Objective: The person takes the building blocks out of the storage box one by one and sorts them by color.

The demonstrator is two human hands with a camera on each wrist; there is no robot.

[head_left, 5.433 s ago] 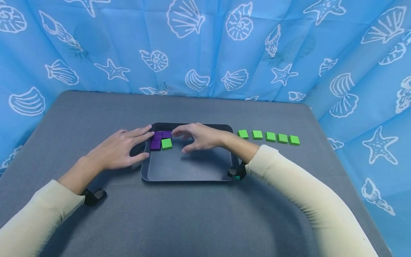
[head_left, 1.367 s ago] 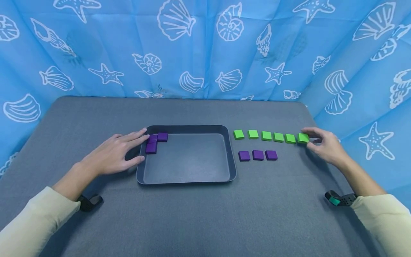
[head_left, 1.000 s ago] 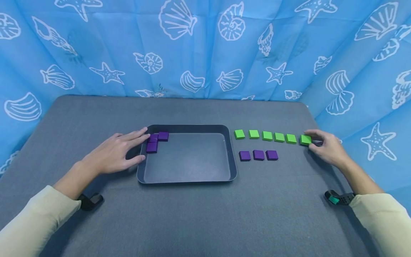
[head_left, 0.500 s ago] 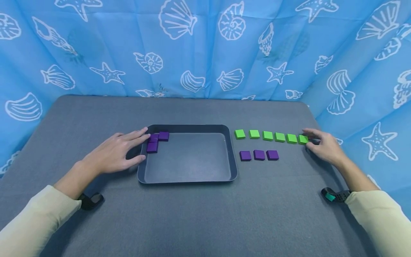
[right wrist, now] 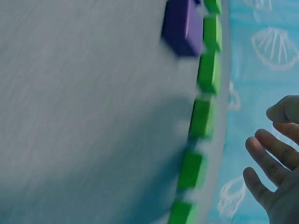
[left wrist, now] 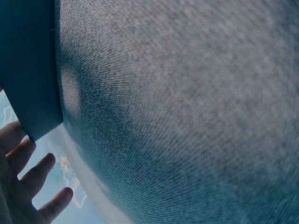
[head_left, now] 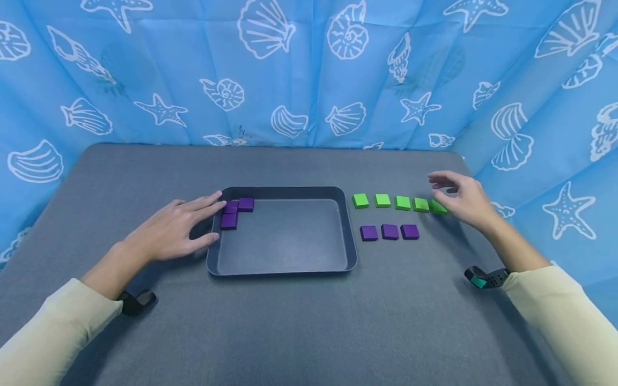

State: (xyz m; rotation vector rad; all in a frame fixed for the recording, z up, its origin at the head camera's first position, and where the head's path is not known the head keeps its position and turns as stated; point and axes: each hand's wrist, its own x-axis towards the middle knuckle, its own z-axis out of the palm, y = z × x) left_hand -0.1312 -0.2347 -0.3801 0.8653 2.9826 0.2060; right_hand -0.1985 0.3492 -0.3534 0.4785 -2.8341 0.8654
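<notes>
In the head view my left hand (head_left: pixel 176 229) lies at the left side of a dark shallow tray (head_left: pixel 285 274), fingers straight and fingertips at its rim. Three purple square blocks (head_left: pixel 229 221) sit in the tray's far left corner, in an L. Above the right end of a row of green square blocks (head_left: pixel 403 202) hovers my right hand (head_left: pixel 465 199), fingers loosely bent, holding nothing. The hand hides the row's last block in the head view; the right wrist view shows this green block (right wrist: pixel 182 212) on the table.
Three purple blocks (head_left: pixel 389 232) stand in a short row on the grey table (head_left: pixel 309 327), nearer me than the green row and right of the tray. A blue curtain (head_left: pixel 309 69) with white shell prints hangs behind and to the right.
The green block once in the tray joined the right end of the green row, placed by my right hand. That hand has since let go, risen and moved left. My left hand stays put.
</notes>
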